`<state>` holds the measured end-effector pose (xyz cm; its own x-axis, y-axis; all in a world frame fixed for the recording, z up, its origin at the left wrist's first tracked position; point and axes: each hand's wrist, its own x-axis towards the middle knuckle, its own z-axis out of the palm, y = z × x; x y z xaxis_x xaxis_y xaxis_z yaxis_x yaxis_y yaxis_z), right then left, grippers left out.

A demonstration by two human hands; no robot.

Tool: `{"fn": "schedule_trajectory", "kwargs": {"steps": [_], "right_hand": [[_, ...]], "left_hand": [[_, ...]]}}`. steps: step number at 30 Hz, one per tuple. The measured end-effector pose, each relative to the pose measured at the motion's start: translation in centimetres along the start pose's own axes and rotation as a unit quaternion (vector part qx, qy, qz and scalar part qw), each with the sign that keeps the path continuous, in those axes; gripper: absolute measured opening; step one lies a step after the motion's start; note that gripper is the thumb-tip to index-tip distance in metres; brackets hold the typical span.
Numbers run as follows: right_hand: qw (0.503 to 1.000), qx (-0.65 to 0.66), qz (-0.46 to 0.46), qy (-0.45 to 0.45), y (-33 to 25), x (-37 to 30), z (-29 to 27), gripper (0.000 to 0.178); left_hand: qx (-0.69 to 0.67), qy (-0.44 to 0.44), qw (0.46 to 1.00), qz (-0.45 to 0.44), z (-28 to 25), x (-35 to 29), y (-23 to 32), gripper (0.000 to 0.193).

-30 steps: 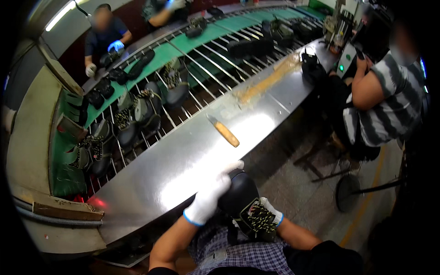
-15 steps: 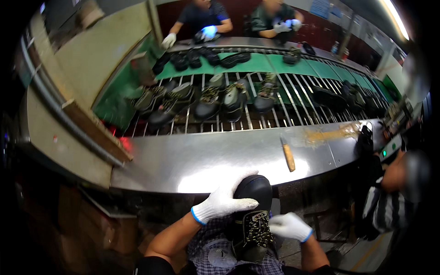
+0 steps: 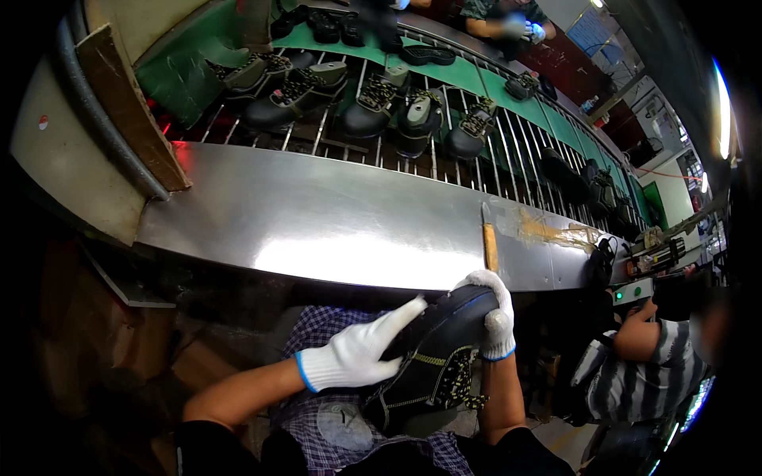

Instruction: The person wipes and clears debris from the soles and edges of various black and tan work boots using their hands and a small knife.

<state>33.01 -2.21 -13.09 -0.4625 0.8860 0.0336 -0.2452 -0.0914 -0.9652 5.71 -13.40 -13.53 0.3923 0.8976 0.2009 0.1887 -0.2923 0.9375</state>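
A black shoe with yellow stitching and black-and-yellow laces is tilted above my lap, its toe up and to the right. My right hand, in a white knit glove, is closed around the toe end from the right. Along the shoe's left side lies my left hand, gloved the same way, with fingers stretched out and apart; whether it touches the shoe is hard to tell. Just beyond the toe, a knife with a wooden handle rests on the metal ledge.
Several black shoes stand on a roller conveyor beyond the ledge. A wooden board and a pipe bound the left. At right sits a person in a striped shirt near a control box. Another person works across the conveyor.
My right hand has gone from beside the laces to the toe and grips it. My left hand has come off the toe to the shoe's left side. The shoe now tilts right; the view has turned.
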Motion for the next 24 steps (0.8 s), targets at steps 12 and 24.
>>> {"fn": "schedule_trajectory", "kwargs": {"steps": [12,24], "right_hand": [[0.996,-0.019,0.021,-0.088,-3.4,0.9,0.9,0.090],[0.994,-0.093,-0.034,-0.036,-4.0,0.2,1.5,0.112]], "left_hand": [[-0.042,0.026,0.997,0.052,-2.1,2.6,3.7,0.075],[-0.143,0.063,0.987,0.039,0.5,-1.6,2.9,0.066]]}}
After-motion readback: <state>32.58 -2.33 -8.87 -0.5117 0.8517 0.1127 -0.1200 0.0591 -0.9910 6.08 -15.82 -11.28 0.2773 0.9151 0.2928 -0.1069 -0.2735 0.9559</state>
